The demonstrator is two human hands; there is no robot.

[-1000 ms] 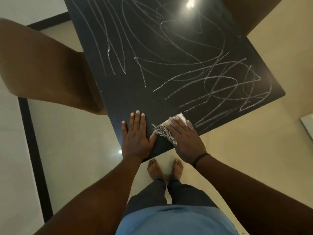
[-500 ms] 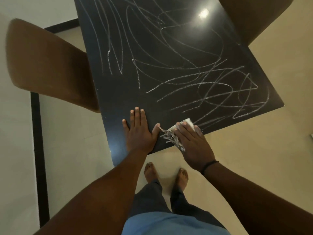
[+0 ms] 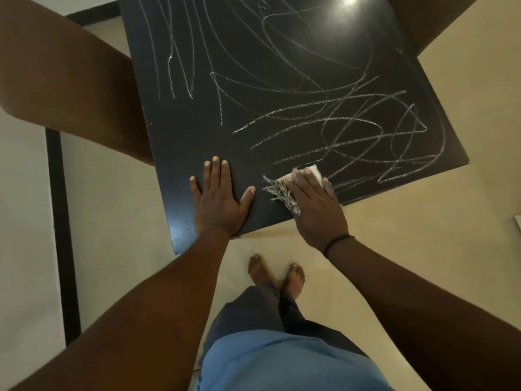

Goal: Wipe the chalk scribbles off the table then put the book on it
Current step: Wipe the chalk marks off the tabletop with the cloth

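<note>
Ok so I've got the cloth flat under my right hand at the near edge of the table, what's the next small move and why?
Probably sweep the cloth forward and to the right, into the chalk scribbles. The right hand presses it flat just short of the nearest lines, almost all the marks are unwiped, and the left hand already braces the table.

No readable text, label, brand, number or sign shows anywhere. The white chalk scribbles (image 3: 324,114) on the dark table (image 3: 197,142) form only loops and strokes, no letters.
</note>
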